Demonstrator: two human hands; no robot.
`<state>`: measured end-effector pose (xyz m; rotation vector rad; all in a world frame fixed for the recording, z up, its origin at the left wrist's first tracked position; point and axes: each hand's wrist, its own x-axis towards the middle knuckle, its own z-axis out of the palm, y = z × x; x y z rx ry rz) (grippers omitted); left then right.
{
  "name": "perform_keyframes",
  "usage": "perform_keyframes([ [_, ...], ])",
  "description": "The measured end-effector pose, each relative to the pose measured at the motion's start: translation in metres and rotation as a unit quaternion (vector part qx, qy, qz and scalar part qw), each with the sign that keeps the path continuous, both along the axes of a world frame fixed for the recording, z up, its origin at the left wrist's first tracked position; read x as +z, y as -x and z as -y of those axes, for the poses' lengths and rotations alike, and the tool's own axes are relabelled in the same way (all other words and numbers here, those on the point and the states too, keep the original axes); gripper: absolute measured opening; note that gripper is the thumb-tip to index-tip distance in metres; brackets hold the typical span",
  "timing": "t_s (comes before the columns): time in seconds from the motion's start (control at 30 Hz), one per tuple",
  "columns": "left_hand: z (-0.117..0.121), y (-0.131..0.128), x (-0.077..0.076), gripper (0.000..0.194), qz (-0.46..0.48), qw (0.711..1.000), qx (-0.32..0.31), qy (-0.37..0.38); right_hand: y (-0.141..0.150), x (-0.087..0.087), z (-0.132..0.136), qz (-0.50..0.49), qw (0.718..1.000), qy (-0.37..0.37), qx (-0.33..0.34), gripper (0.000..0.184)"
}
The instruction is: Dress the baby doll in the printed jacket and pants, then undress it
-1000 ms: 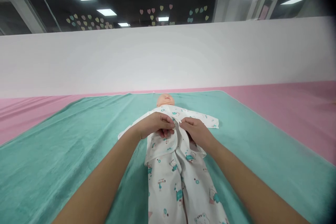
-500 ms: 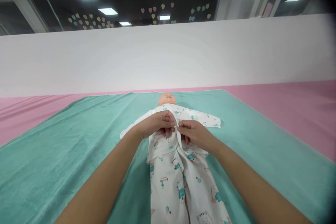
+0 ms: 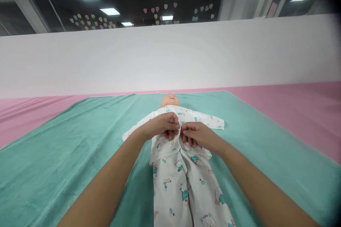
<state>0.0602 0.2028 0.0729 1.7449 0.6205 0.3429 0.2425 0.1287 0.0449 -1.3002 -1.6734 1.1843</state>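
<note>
A baby doll (image 3: 170, 100) lies on its back, dressed in a white printed baby shirt (image 3: 163, 149) with teal and pink figures. Below it are matching printed trousers (image 3: 170, 188). At the middle of the chest, my left hand (image 3: 167, 126) pinches the shirt's front edge between thumb and fingers. Just to its right, my right hand (image 3: 194, 134) has its fingers closed on the other front edge of the shirt. The two front edges meet between my fingertips; any fastener there is too small to make out. Both of the shirt's sleeves stretch out sideways.
A teal blanket (image 3: 80, 149) lies under the doll, over a pink sheet (image 3: 306, 110). Behind stands a low white wall (image 3: 160, 60), with dark glass above it bearing heart stickers (image 3: 156, 9) and reflecting ceiling lights.
My right hand has come closer to my left, bringing the shirt's front edges together. The right fingers have shifted slightly at the edge. The view has moved a little.
</note>
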Motion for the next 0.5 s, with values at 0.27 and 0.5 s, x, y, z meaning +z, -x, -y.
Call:
perform_keyframes([
  [0.27,0.0014,-0.0006,0.0007,0.023,-0.010,1.000,0.003,-0.008,0.0037,-0.0034,-0.0023,-0.010,0.999,0.008,-0.038,0.025],
  [0.5,0.0043,-0.0033,0.0035,0.021,-0.025,1.000,0.004,-0.015,0.0058,-0.0050,-0.0022,0.021,0.998,0.005,-0.052,0.021],
])
